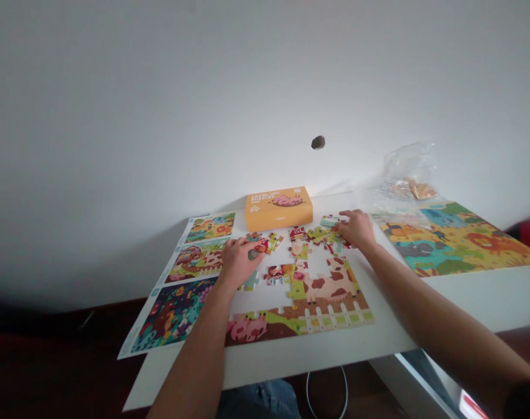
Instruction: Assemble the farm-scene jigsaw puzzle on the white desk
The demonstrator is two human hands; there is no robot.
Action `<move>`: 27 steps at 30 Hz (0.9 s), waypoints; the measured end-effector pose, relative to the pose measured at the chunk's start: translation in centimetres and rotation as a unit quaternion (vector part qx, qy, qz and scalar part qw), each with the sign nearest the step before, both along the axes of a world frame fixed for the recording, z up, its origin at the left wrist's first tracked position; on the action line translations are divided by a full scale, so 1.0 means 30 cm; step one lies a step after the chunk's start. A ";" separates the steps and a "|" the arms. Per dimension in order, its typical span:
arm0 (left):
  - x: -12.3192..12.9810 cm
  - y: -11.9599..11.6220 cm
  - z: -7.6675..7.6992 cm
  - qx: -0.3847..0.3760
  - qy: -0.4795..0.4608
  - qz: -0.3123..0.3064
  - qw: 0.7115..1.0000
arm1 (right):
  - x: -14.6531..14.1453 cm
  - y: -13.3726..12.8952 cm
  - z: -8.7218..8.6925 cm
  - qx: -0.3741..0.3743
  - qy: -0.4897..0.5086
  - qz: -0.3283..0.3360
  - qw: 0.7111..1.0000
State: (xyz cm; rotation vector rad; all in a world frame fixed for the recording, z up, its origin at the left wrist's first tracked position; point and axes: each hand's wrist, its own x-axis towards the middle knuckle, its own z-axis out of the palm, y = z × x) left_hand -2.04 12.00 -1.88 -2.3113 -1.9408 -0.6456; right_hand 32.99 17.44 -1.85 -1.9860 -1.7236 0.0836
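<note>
A pale wall (160,116) stands behind the white table (291,361). In the head view my hands are apart: left hand (238,262) at the small pieces (274,242) before the box (278,220), right hand (357,228) nearer the back edge, by more. I can't tell if either pinches one. The cow puzzle (330,288) lies near the front edge; light, flat fingers would keep it whole.
</note>
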 end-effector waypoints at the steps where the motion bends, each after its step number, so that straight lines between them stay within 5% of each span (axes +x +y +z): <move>1: -0.001 0.000 -0.002 0.000 -0.002 -0.005 1.000 | -0.006 -0.004 0.000 -0.024 -0.010 0.011 1.000; 11: -0.007 0.012 -0.037 -0.003 0.007 -0.064 0.998 | -0.043 -0.018 0.003 -0.063 -0.028 0.131 0.989; 18: -0.014 0.022 -0.048 0.002 0.010 -0.067 0.998 | -0.009 0.042 -0.040 0.004 0.180 0.072 0.981; 27: -0.018 0.026 -0.054 0.008 -0.011 -0.069 0.998 | 0.033 0.081 -0.057 0.035 0.442 0.012 0.896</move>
